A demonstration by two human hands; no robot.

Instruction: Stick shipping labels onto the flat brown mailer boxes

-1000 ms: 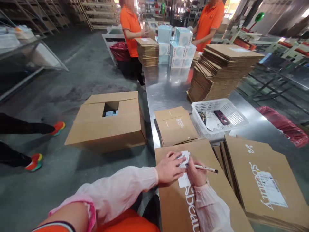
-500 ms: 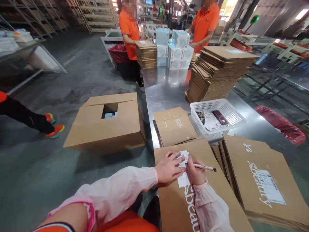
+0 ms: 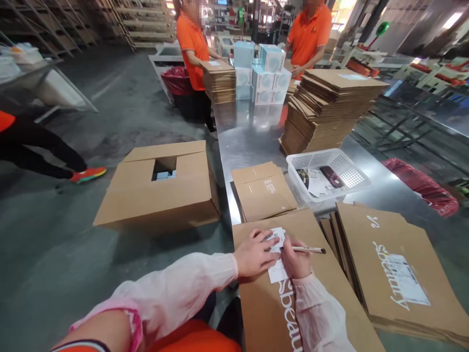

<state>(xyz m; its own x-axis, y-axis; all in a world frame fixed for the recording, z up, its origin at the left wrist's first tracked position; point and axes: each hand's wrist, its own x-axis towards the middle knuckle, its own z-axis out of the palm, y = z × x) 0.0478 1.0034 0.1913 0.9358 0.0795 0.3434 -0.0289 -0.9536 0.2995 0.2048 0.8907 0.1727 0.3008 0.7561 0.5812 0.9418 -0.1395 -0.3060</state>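
Left hand: the left hand lay flat, fingers spread, pressing down a white label and gripping nothing.
Right hand: the right hand was closed around a pen, the shaft pointing off to the person's right; the tip was hidden behind the fingers, so contact with the paper could not be told for sure.
Label: it sat on a flat brown carton printed with white lettering, at the near edge of the steel table, between the two hands.
Beside it: a fanned pile of labelled cartons lay just to the right, and a smaller pile of folded cartons just beyond.
Basket: a white mesh basket held papers and a dark phone.
Further off: a tall carton stack and pale blue boxes stood well apart, where two people in orange shirts worked.
Floor: a large box with flaps part open rested left of the table.
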